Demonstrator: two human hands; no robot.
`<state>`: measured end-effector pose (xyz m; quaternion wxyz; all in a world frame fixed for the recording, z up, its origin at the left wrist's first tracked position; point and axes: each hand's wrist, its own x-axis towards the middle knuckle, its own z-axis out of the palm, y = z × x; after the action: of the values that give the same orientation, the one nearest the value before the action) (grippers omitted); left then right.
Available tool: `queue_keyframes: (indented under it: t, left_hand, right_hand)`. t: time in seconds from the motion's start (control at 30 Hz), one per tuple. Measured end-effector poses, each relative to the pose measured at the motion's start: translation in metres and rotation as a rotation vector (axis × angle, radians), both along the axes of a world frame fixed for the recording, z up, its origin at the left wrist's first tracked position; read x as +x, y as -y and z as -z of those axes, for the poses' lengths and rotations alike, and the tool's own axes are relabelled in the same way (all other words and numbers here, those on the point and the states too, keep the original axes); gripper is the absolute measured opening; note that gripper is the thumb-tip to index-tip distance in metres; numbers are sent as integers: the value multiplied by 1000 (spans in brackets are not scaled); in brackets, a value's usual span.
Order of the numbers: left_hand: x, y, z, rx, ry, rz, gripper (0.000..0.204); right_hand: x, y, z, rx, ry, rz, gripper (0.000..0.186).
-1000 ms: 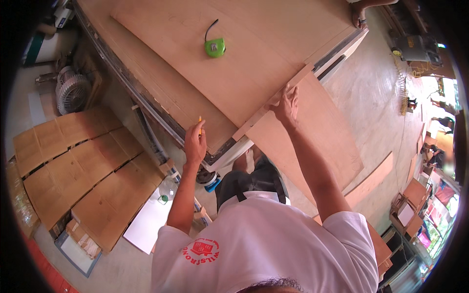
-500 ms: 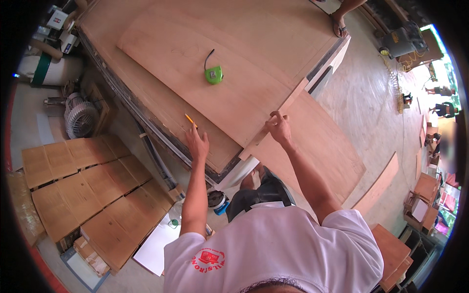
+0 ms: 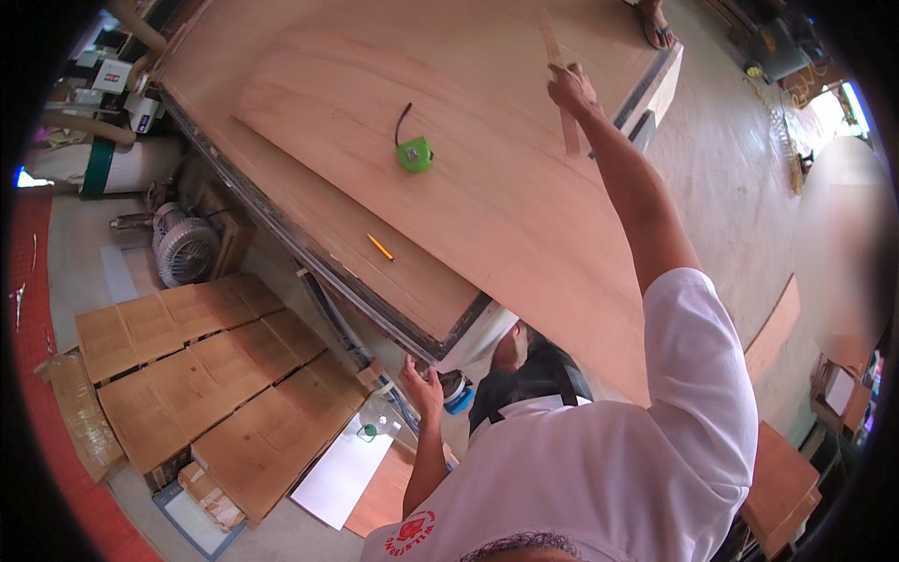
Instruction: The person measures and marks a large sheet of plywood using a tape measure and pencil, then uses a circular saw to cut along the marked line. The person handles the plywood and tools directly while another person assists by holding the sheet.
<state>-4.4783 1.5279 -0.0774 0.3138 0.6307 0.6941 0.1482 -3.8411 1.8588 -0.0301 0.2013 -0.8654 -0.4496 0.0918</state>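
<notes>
My right hand [image 3: 573, 91] reaches far out over the table with its fingers closed on a thin wooden strip [image 3: 570, 136]. A large plywood sheet [image 3: 449, 211] lies beneath that arm, on the table [image 3: 426, 309], and hangs over the near right edge. My left hand [image 3: 423, 389] is below the table's near corner, fingers apart and holding nothing that I can see. A yellow pencil [image 3: 380, 247] lies on the table's near left strip. On the plywood rests a green tape measure [image 3: 414, 155] with a black strap.
Flat cardboard boxes [image 3: 197, 365] cover the floor at the left, near a grey blower motor [image 3: 184, 245]. A white sheet [image 3: 342, 473] lies by my left forearm. Another person's foot [image 3: 658, 33] stands beyond the far right corner. A plywood offcut [image 3: 775, 323] lies at the right.
My right hand has carried the wooden strip from the near plywood edge to the far side. My left hand has drawn back off the table, leaving the pencil there. The plywood's near end is uncovered.
</notes>
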Motion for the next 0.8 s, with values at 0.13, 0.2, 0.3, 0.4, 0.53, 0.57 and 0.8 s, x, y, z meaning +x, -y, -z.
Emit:
queue_keyframes:
  t: [0.13, 0.2, 0.3, 0.4, 0.53, 0.57, 0.8]
  left_hand:
    - [7, -1, 4, -63, -26, 76, 49]
    - [27, -8, 14, -160, 146, 160, 41]
    - [74, -16, 31, -282, 408, 219, 36]
    - [119, -12, 39, -597, 513, 209, 47]
    - [170, -5, 45, -817, 676, 74, 59]
    - [180, -2, 47, -825, 723, 27, 57]
    - [224, 14, 72, -705, 744, -221, 39]
  right_hand:
    - [-37, 51, 14, 14, -77, -25, 51]
    - [-62, 119, 34, -17, -96, 6, 53]
    - [-70, 244, 51, -143, -240, 289, 56]
    - [-34, 328, 56, -281, -30, 510, 57]
    - [21, 387, 56, -458, -75, 523, 64]
    - [35, 393, 56, -527, -199, 467, 71]
    - [59, 411, 70, -390, -258, 325, 73]
